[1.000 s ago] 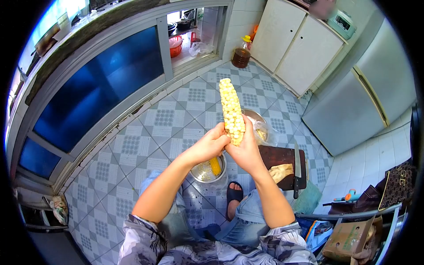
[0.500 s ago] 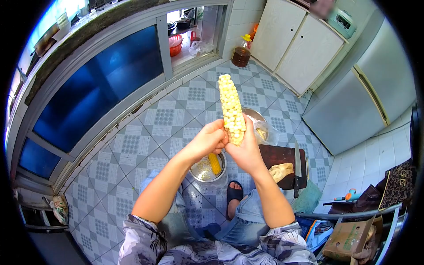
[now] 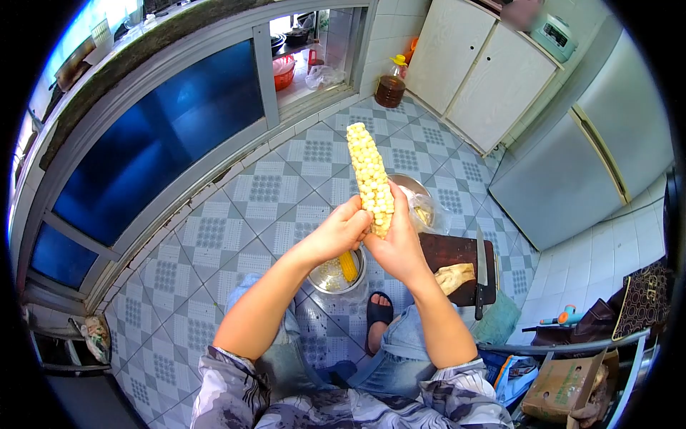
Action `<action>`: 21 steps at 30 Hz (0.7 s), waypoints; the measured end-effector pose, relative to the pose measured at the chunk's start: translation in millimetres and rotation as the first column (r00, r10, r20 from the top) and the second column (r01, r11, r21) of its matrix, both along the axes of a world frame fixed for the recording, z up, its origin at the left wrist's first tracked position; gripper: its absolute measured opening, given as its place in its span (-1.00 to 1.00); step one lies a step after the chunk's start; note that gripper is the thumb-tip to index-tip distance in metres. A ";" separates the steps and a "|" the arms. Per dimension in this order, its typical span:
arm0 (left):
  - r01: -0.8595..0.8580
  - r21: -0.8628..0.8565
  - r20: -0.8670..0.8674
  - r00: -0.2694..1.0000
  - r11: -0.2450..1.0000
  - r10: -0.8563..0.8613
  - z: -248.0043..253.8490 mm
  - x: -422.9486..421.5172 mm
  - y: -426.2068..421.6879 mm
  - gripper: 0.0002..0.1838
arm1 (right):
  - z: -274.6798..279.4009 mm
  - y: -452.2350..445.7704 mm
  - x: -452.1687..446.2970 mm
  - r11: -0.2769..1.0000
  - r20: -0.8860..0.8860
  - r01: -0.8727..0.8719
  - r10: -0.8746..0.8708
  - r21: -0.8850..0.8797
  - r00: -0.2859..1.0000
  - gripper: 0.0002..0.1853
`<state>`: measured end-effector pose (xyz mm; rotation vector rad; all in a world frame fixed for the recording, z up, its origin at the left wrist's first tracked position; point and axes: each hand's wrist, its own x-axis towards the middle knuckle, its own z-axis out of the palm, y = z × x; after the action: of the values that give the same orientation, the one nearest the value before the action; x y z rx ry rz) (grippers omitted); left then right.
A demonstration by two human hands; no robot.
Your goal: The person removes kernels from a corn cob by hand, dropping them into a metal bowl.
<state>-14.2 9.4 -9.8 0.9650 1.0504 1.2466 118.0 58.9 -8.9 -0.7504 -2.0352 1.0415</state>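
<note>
A pale yellow corn cob (image 3: 370, 175) points up and away from me, above the tiled floor. My right hand (image 3: 396, 247) is wrapped round its lower end. My left hand (image 3: 341, 230) is closed, its fingers pressed against the cob's lower left side; whether loose kernels are inside it is hidden. Beneath my hands, a metal bowl (image 3: 331, 286) on the floor holds a deeper yellow cob (image 3: 348, 266) and loose kernels. My left forearm and hand partly cover the bowl.
A dark cutting board (image 3: 457, 250) at the right carries a knife (image 3: 481, 272) and a pale husk-like piece (image 3: 454, 277). Behind it stands another metal bowl (image 3: 409, 183) with a plastic bag (image 3: 431, 214). An oil bottle (image 3: 391, 84) is near the white cabinet (image 3: 475, 71).
The top of the cob has tilted slightly left. My left hand drew back a little from the cob, then closed against its side again. My right hand keeps its hold.
</note>
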 end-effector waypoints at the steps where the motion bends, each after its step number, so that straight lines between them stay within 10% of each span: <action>1: -0.013 0.004 -0.024 1.000 1.000 0.013 -0.5 0.2 -0.1 -0.71 | 0.2 0.3 0.1 1.000 0.006 -0.001 0.001 0.014 1.000 -0.21; 10: 0.081 -0.075 0.378 0.924 0.994 -0.047 -5.2 -7.3 6.6 -0.84 | -11.6 7.5 -0.4 0.991 -0.111 -0.047 0.034 -0.121 0.993 -0.20; 21: 0.015 -0.082 0.181 0.984 0.997 0.000 0.8 -2.5 0.2 -0.82 | -8.4 5.2 -0.1 0.996 -0.037 -0.062 0.060 -0.062 0.997 -0.20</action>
<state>-16.7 9.6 -9.0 0.7761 0.9477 1.2495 118.0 64.1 -17.3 -0.7004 -2.0146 1.1504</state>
